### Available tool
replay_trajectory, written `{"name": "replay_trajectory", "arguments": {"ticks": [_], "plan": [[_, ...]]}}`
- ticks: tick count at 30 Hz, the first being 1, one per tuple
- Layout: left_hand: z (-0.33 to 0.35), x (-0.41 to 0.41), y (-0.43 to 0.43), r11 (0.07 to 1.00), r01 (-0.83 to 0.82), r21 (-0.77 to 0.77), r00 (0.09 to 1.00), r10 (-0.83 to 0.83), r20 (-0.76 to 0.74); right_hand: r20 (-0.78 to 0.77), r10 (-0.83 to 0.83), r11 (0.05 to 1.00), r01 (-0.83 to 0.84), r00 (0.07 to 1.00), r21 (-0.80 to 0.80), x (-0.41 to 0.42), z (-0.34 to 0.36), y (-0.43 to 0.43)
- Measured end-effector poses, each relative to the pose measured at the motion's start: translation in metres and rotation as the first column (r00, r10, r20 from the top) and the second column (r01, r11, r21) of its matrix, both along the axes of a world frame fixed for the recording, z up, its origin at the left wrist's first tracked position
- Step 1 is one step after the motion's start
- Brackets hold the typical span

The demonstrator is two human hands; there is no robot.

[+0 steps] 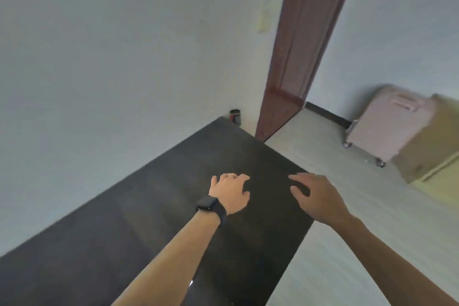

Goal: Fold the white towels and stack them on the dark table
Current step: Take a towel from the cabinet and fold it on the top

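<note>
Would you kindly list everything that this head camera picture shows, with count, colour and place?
table: one, dark grey, along the wall at left
towels: none in view
can: one, dark with a red band, just past the table's far corner, by the wall
door: one, reddish brown, beyond the table's far end
suitcase: one, pink, wheeled, on the floor at right
box: one, tan cardboard, right of the suitcase
watch: one, black, on the left wrist
ring: one, on a left finger
left hand: one, over the table, fingers spread, holding nothing
right hand: one, over the table's right edge, fingers loosely curled, holding nothing
</note>
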State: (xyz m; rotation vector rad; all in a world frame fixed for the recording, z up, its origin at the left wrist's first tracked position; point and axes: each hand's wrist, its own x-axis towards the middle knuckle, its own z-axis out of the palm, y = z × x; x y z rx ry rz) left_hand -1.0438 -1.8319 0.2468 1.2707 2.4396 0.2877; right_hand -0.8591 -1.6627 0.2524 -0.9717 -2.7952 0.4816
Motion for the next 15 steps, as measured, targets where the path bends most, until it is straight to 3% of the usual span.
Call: {"name": "replay_trajectory", "arguments": {"ticks": [2,5,8,10,15], "plan": [[0.049,0.009,0.05,0.989,0.11,0.095,0.993,-0.105,-0.049,-0.012,-0.089,0.994,0.09,0.996,0.057,0.03,0.046,0.026],[0.127,0.063,0.131,0.915,0.292,0.279,0.955,-0.264,-0.135,-0.171,-0.297,0.929,0.326,0.939,0.177,0.114,0.11,0.06],[0.181,0.134,0.186,0.801,0.377,0.464,0.914,-0.403,-0.046,-0.377,-0.441,0.804,0.545,0.814,0.237,0.196,0.155,0.076],[0.199,0.185,0.213,0.731,0.42,0.537,0.864,-0.503,0.008,-0.479,-0.477,0.727,0.637,0.737,0.257,0.248,0.175,0.082],[0.223,0.307,0.263,0.558,0.556,0.616,0.773,-0.619,-0.137,-0.58,-0.516,0.554,0.762,0.63,0.334,0.371,0.195,0.094]]}}
